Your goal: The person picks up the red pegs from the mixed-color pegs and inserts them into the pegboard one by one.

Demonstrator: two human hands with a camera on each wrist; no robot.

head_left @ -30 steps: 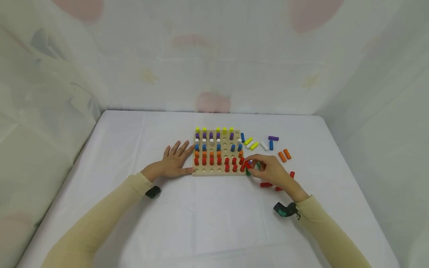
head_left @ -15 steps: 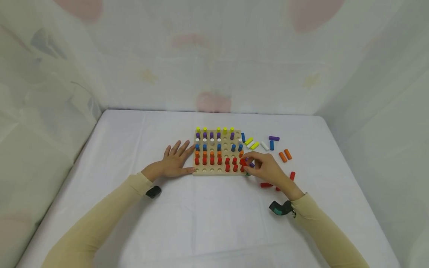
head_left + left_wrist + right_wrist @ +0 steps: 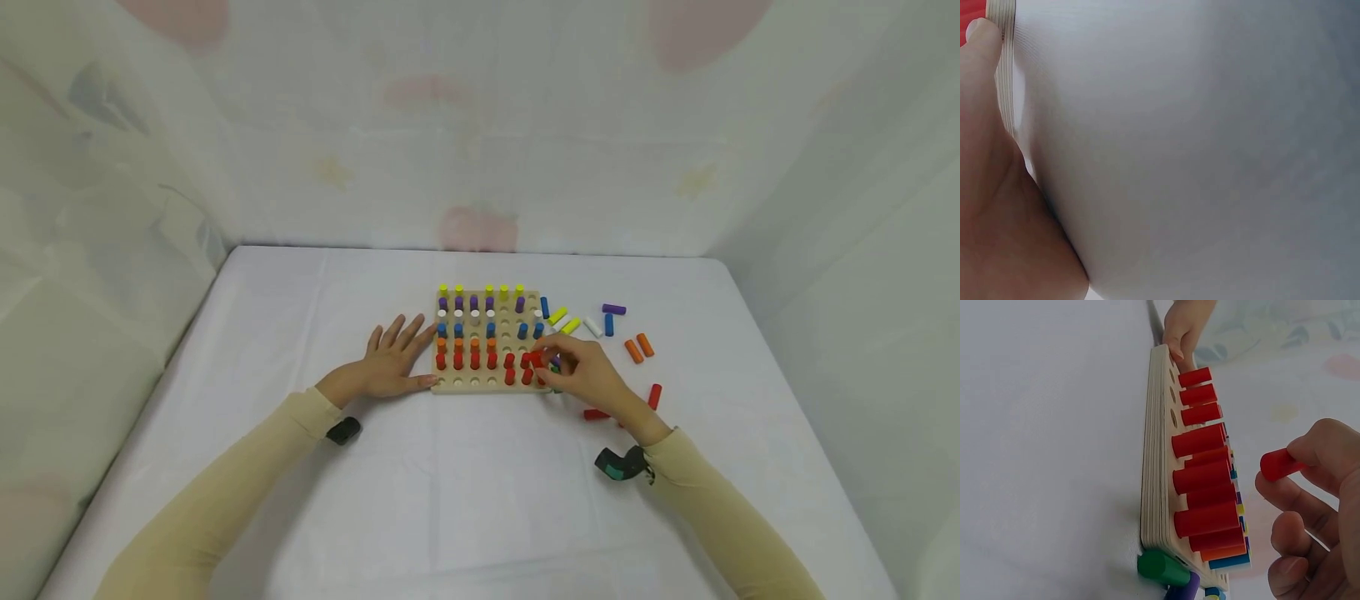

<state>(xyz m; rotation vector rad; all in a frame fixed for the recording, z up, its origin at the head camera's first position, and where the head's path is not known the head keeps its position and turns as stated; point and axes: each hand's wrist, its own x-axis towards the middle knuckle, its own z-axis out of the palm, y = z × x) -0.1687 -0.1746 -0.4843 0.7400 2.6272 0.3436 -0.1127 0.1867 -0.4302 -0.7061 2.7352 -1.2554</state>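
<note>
A wooden pegboard (image 3: 472, 387) holds upright pegs in rows of yellow, purple, white, blue, orange and red. Its front row has bare holes on the left and red pegs on the right. My right hand (image 3: 592, 373) pinches a red peg (image 3: 1277, 464) between thumb and index finger, over the board's right part. In the right wrist view this peg is held apart from the standing red pegs (image 3: 1207, 519). My left hand (image 3: 386, 368) lies with fingers spread at the board's left side, its thumb touching the edge.
Beyond the board's right edge lie loose pegs: yellow (image 3: 571, 326), white (image 3: 592, 327), blue (image 3: 609, 324), purple (image 3: 613, 309), orange (image 3: 633, 351) and red (image 3: 596, 414). A green peg (image 3: 1163, 567) lies against the board's corner. White cloth (image 3: 375, 500) covers the table.
My right hand has moved left with the red peg, from beside the board's right edge to over its red pegs. My left hand has stayed in place.
</note>
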